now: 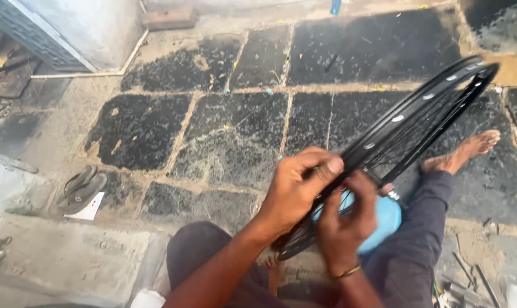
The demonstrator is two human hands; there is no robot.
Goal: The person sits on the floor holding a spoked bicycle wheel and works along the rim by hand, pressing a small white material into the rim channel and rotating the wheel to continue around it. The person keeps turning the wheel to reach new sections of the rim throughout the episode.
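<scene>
A black bicycle wheel rim with thin spokes slants from the upper right down to my lap. My left hand grips the near part of the rim from the left, thumb over its edge. My right hand holds the same part of the rim from below, fingers curled around it; a thin bangle sits on that wrist. Behind my right hand lies a light blue round object, partly hidden. I sit with dark trousers, my bare right foot stretched out under the rim.
Dark stone floor slabs with pale joints spread ahead. A pair of sandals on a white scrap lies at the left. Metal rods and tools lie at the lower right. A grey wall base stands at the upper left.
</scene>
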